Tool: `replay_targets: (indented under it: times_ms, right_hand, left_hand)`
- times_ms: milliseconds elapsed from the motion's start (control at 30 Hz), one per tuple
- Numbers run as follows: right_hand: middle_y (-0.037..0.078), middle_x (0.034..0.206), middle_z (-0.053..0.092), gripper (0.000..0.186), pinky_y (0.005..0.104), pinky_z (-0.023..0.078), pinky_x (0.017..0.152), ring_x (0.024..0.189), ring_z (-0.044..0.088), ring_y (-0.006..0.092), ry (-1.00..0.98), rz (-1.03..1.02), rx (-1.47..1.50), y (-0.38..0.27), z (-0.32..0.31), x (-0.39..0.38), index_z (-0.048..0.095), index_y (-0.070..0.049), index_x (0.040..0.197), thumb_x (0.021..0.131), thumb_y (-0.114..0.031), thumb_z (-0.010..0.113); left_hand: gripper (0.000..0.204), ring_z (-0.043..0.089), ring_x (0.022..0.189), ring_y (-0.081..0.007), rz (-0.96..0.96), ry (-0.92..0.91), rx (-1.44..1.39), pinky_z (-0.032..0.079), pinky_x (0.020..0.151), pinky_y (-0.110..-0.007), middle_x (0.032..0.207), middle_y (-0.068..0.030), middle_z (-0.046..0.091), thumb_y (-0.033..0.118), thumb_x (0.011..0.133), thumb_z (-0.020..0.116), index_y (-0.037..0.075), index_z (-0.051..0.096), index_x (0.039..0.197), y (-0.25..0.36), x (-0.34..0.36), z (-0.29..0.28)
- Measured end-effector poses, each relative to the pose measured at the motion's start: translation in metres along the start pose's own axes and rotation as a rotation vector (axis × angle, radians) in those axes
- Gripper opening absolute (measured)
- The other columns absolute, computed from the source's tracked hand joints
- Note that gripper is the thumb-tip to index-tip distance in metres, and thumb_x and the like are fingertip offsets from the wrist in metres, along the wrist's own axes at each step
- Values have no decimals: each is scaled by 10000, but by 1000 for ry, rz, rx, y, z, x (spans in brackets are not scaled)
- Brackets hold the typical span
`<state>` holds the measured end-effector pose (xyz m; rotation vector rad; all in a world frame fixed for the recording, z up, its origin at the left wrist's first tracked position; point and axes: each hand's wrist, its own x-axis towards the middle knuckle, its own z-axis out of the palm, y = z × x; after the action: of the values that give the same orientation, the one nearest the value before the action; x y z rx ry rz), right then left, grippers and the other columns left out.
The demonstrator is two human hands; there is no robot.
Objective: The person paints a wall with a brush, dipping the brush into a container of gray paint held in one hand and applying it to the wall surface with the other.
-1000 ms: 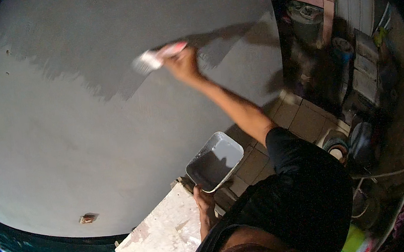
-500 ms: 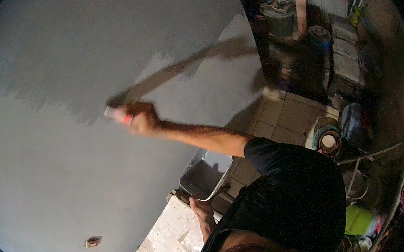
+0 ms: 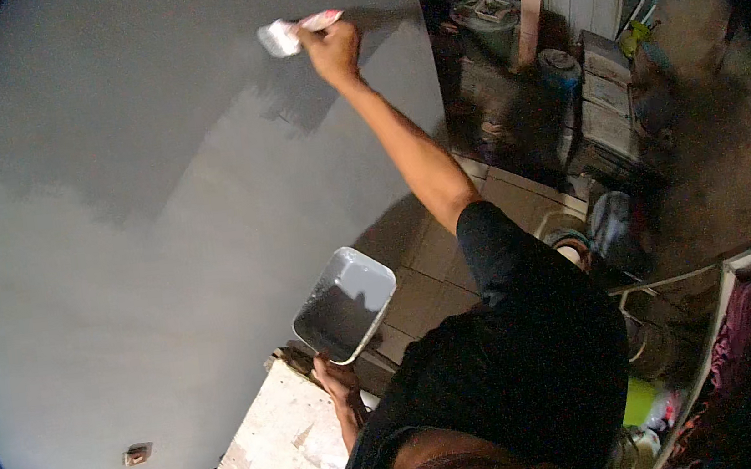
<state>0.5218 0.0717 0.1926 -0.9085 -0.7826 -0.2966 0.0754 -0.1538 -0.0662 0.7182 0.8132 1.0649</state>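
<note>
A paintbrush (image 3: 280, 38) with pale, paint-coated bristles and a red and white handle is gripped in my right hand (image 3: 336, 51). That arm is stretched far up, and the brush is at the darker grey upper area of the wall (image 3: 127, 306). Lower down, my left hand (image 3: 340, 385) holds the near end of a rectangular tub (image 3: 387, 299), its fingers partly hidden beneath it. Grey paint (image 3: 345, 297) lies inside the tub, with a shadow across it. Ragged brush strokes mark the border between the dark grey and the paler wall below.
Beside my left hand is a worn white board-like surface (image 3: 273, 437). A small socket-like fitting (image 3: 138, 454) sits low on the wall. Floor tiles (image 3: 437, 297) stretch behind the tub. At right stand a pinkish shelf (image 3: 532, 21), a lidded bucket (image 3: 559, 69) and stacked blocks (image 3: 608, 91).
My right hand has swung the brush up and to the right across the wall. The tub now shows more fully, still in my left hand, and the whole view has shifted slightly.
</note>
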Motion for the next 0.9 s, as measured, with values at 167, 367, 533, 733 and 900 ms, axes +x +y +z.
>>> replay_targets:
  times_ms: [167, 367, 533, 733, 900]
  right_hand:
    - [57, 811, 716, 152, 264, 513, 672, 728, 647, 106, -347, 48, 6, -39, -46, -43, 716, 5, 873, 794, -114, 768]
    - [78, 848, 722, 135, 271, 528, 722, 785, 673, 130, -1190, 185, 54, -129, -101, -151, 711, 11, 889, 791, -66, 762]
    - [97, 820, 712, 182, 297, 516, 680, 735, 680, 155, -1508, 106, -91, -108, -102, -225, 699, -20, 873, 757, -134, 779]
    - [73, 750, 682, 175, 312, 471, 606, 638, 614, 171, -1550, 204, -132, -101, -99, -260, 699, -31, 871, 761, -152, 760]
    - [79, 754, 686, 159, 318, 477, 601, 636, 622, 170, -1549, 144, -100, -79, -102, -269, 700, -21, 864, 767, -135, 754]
  left_hand:
    - [542, 471, 1254, -273, -38, 21, 79, 356, 1062, -451, 1365, -104, 495, 427, 979, 409, 47, 460, 1362, 6, 1, -1]
    - [753, 489, 1223, -269, 13, -63, 200, 402, 1016, -446, 1359, -137, 491, 561, 902, 474, -15, 420, 1383, 4, 20, -1]
    - [658, 571, 1118, -258, -82, -10, 136, 479, 932, -442, 1260, -137, 548, 439, 867, 490, -14, 447, 1343, 3, 37, 8]
    - [693, 574, 1113, -262, -12, -98, 147, 481, 933, -476, 1238, -144, 556, 433, 817, 515, -9, 450, 1346, 6, 42, 20]
    - [690, 573, 1094, -258, -87, -26, 186, 490, 921, -453, 1236, -139, 558, 395, 798, 506, -19, 454, 1347, 7, 43, 26]
